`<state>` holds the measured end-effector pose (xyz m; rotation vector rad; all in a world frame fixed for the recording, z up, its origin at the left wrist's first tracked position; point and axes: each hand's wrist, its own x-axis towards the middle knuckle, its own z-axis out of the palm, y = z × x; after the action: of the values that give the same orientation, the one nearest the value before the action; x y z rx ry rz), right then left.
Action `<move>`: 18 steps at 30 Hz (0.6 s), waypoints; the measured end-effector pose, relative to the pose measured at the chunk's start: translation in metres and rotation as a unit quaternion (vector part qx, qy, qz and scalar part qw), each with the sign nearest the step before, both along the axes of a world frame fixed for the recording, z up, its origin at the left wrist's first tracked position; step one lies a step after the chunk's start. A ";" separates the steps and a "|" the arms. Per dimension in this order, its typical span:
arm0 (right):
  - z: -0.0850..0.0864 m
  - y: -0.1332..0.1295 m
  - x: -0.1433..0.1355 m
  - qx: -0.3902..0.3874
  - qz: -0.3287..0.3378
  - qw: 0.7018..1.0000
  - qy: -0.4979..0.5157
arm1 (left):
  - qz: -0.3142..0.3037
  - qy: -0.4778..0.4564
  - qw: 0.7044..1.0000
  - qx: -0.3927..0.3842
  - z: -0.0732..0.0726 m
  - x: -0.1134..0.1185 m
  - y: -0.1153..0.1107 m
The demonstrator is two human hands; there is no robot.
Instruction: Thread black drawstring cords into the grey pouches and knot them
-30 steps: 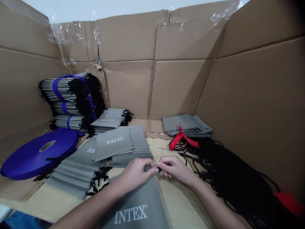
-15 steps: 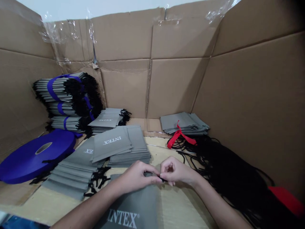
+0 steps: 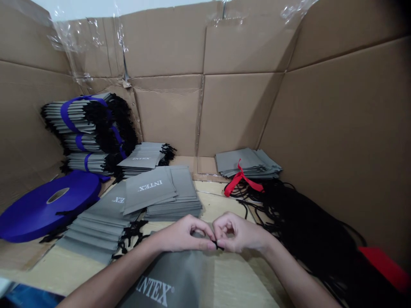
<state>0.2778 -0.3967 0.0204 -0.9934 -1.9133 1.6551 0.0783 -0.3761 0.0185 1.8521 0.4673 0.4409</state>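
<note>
A grey pouch (image 3: 173,273) printed INTEX lies at the front, its top partly under my left hand. My left hand (image 3: 189,234) pinches a short black cord (image 3: 217,245) between thumb and forefinger. Touching it fingertip to fingertip, my right hand (image 3: 236,233) is closed in a pinch on the same cord. Behind the hands sits a stack of flat grey pouches (image 3: 173,207). Left of my left hand, fanned grey pouches (image 3: 93,231) with black cord ends overlap one another.
A blue ribbon roll (image 3: 38,209) lies at left, below strapped pouch bundles (image 3: 73,115). Loose black cords (image 3: 308,231) with a red tie (image 3: 240,182) spread at right, near more grey pouches (image 3: 244,162). Cardboard walls (image 3: 167,42) enclose the back and sides.
Both hands have stayed close together, with the black cord now showing more between the fingertips. The pouch in front has shifted slightly left, and the whole view has moved a little.
</note>
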 end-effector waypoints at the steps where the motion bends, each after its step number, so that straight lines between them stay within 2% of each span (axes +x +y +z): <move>1: 0.000 0.000 0.000 -0.002 0.000 1.000 0.003 | 0.000 -0.002 1.000 0.004 0.001 0.000 0.000; 8: -0.004 0.003 0.003 -0.025 -0.005 0.999 0.024 | 0.014 -0.031 0.999 0.015 0.004 -0.001 0.000; 14: -0.007 0.006 0.003 -0.019 -0.026 0.998 0.052 | 0.059 -0.016 0.998 0.031 0.002 -0.001 0.001; 18: -0.004 0.007 0.004 -0.007 -0.050 0.996 0.070 | 0.079 -0.040 0.996 0.027 -0.001 -0.002 0.006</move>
<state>0.2822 -0.3894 0.0161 -0.9354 -1.7364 1.6378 0.0760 -0.3698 0.0176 1.8485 0.5549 0.6377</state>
